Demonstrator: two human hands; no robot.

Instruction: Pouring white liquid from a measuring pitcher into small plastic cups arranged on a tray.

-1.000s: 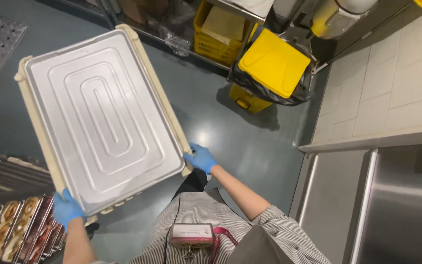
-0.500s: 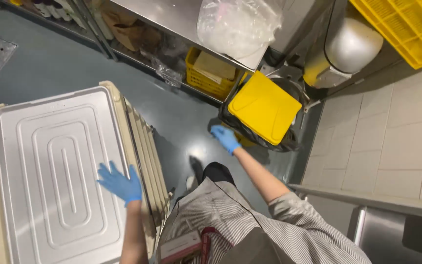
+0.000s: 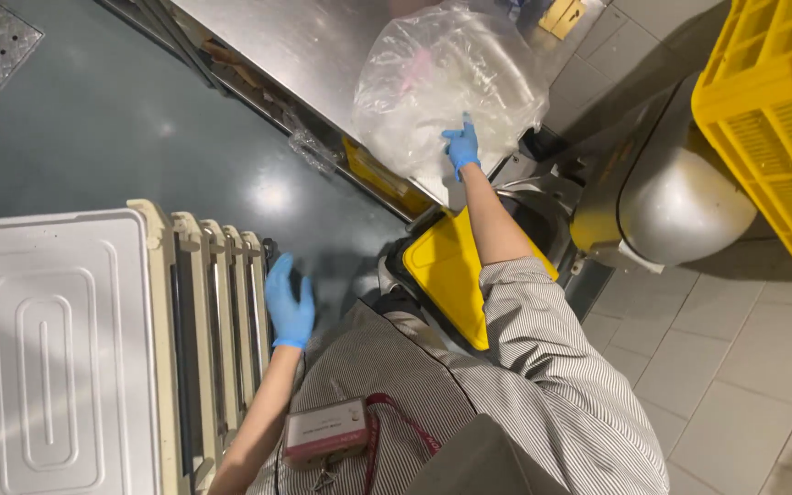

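Bag: a clear plastic bag (image 3: 446,87) lay bulging on the steel worktop (image 3: 295,46); its contents were too blurred to tell.
Right hand: the right hand (image 3: 462,147), in a blue glove, pressed on the bag's near side, fingers closing on the plastic.
Left hand: the left hand (image 3: 289,304), also gloved, hung open with fingers spread, holding nothing, just beside the stacked trays (image 3: 217,321).
Trays: cream trays stood left of the bag, a ribbed metal lid (image 3: 43,357) on top.
Bin: a yellow-lidded bin (image 3: 456,275) sat below the worktop edge, under the right arm.
Crate: a yellow crate (image 3: 772,119) stood right of the bag.
Change: half a second before, the right hand was down by the bin and the left lay on the lid.
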